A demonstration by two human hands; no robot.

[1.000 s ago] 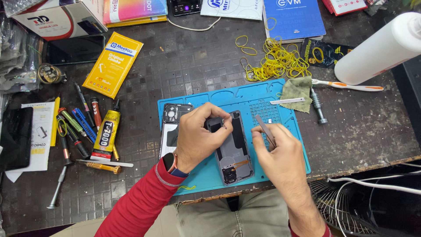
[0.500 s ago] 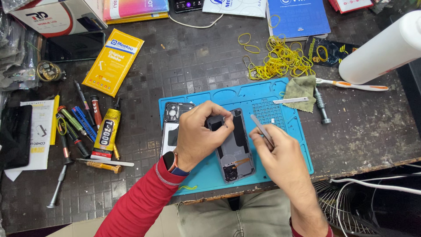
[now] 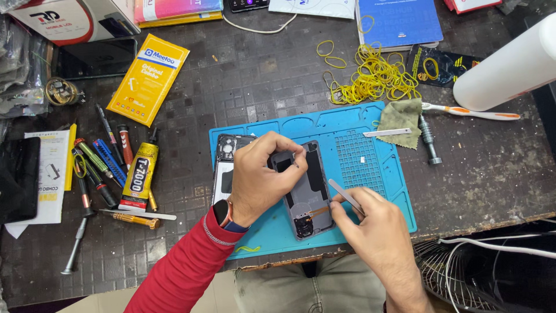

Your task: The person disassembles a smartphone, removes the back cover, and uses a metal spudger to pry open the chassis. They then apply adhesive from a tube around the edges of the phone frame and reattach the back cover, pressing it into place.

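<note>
Now my right hand (image 3: 379, 229) sits lower than it did a moment ago: the tweezers (image 3: 346, 196) that stood raised above the phone's right side have come down and lie flatter, their tips aimed toward ten o'clock at the lower part of the opened phone (image 3: 306, 188). That hand is curled shut around the tweezers, thumb and forefinger pinching the shank, wrist coming in from five o'clock near my lap. My left hand (image 3: 263, 177) has barely shifted; it rests across the phone's left edge, fingers bent, with the forefinger and thumb closed together on something small at the phone's upper part, too small for me to tell what. The red sleeve (image 3: 185, 269) runs back toward seven o'clock, a watch (image 3: 222, 213) at the wrist. The phone lies upright on the blue work mat (image 3: 376, 174), just right of a detached frame (image 3: 227, 165). Farther out at nine o'clock lies a glue tube (image 3: 139, 177) among screwdrivers (image 3: 95, 171); at one o'clock a heap of yellow rubber bands (image 3: 376, 75), and beyond it a white roll (image 3: 509, 64).
</note>
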